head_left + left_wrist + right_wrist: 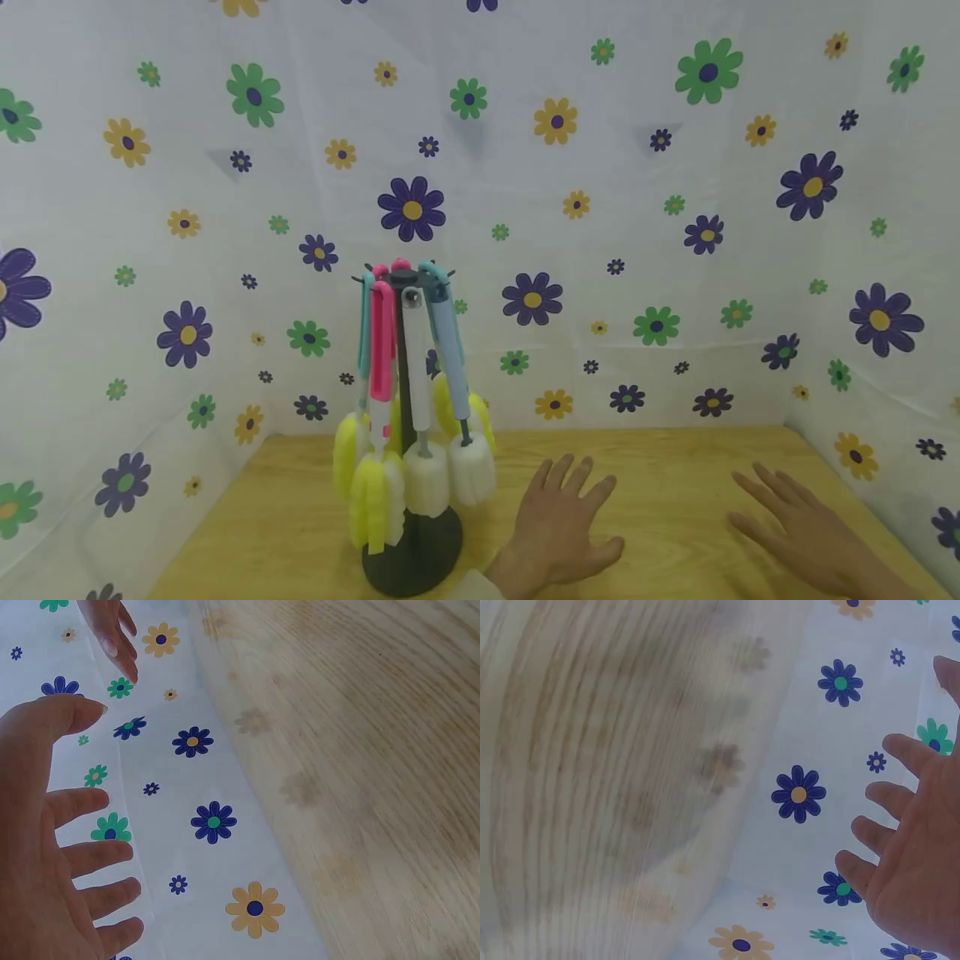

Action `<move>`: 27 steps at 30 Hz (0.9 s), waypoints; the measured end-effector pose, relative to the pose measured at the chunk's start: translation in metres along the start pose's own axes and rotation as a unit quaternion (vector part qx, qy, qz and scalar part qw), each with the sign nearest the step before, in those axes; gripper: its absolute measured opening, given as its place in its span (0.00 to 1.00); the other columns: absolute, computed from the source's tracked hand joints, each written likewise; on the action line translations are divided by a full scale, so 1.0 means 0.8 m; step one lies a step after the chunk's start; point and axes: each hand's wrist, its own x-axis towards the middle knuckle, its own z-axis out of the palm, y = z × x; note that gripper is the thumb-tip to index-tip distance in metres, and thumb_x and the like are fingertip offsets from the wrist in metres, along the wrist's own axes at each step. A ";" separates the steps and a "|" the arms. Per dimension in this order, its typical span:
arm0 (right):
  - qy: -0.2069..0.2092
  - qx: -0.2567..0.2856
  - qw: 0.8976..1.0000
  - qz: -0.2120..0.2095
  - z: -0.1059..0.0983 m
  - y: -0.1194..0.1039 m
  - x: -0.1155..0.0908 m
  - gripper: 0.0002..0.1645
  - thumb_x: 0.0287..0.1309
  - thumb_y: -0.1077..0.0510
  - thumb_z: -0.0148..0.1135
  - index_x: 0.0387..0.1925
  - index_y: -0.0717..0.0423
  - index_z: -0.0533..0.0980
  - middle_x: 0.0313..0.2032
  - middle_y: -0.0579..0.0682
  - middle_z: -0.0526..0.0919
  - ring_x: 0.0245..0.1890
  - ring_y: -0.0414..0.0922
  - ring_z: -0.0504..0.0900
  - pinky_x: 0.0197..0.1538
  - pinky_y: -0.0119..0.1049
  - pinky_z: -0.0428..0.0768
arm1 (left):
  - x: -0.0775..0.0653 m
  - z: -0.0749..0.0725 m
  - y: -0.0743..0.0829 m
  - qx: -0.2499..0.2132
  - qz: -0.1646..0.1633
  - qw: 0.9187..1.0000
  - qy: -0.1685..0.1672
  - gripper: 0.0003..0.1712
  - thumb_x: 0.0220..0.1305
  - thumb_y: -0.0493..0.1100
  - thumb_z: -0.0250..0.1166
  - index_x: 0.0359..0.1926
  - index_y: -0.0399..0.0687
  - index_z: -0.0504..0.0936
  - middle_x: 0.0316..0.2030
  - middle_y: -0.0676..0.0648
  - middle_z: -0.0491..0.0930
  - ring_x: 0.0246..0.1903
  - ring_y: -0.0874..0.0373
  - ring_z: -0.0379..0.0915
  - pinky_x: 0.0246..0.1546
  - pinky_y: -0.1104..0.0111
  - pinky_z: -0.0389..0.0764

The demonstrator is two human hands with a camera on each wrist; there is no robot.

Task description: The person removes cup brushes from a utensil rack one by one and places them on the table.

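In the head view my left hand (558, 529) is held palm down over the wooden table, fingers spread, just right of a black stand (412, 554). Further right, my right hand (806, 533) extends over the table with its fingers apart. Neither hand holds anything. On the stand's hooks hang several brushes: a pink-handled brush (382, 342) with a yellow and white sponge head, a white-handled brush (416, 358) and a blue-handled brush (450, 358) with white heads, and teal-handled ones behind. Both wrist views show spread, bare fingers, the left hand (52, 847) and the right hand (919, 825).
The wooden table (660, 467) reaches back to a white flower-printed curtain (480, 367), which also encloses it at the left and right. The stand with its hanging brushes rises left of the middle, close to my left hand.
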 end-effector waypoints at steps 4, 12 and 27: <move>0.010 -0.007 1.000 -0.004 -0.003 -0.008 0.004 0.40 0.56 0.34 0.43 0.62 0.53 0.60 0.62 0.64 0.55 0.58 0.68 0.52 0.46 0.69 0.53 | -0.003 -0.003 -0.004 0.013 -0.005 1.000 0.010 0.35 0.53 0.71 0.43 0.61 0.67 0.63 0.60 0.51 0.62 0.59 0.51 0.55 0.56 0.56 0.58; 0.022 -0.009 0.999 -0.022 -0.005 -0.027 0.013 0.39 0.56 0.34 0.43 0.63 0.51 0.59 0.63 0.62 0.54 0.58 0.65 0.53 0.46 0.68 0.55 | -0.008 -0.020 -0.008 0.007 0.005 0.998 0.059 0.35 0.53 0.68 0.46 0.62 0.64 0.61 0.59 0.50 0.63 0.58 0.51 0.58 0.55 0.56 0.60; 0.038 -0.003 0.998 -0.050 -0.009 -0.068 0.037 0.37 0.57 0.35 0.43 0.64 0.45 0.56 0.63 0.60 0.55 0.59 0.64 0.54 0.46 0.67 0.58 | -0.007 -0.070 -0.018 0.018 0.030 0.987 0.156 0.33 0.52 0.64 0.51 0.59 0.60 0.65 0.57 0.48 0.66 0.56 0.51 0.60 0.55 0.58 0.61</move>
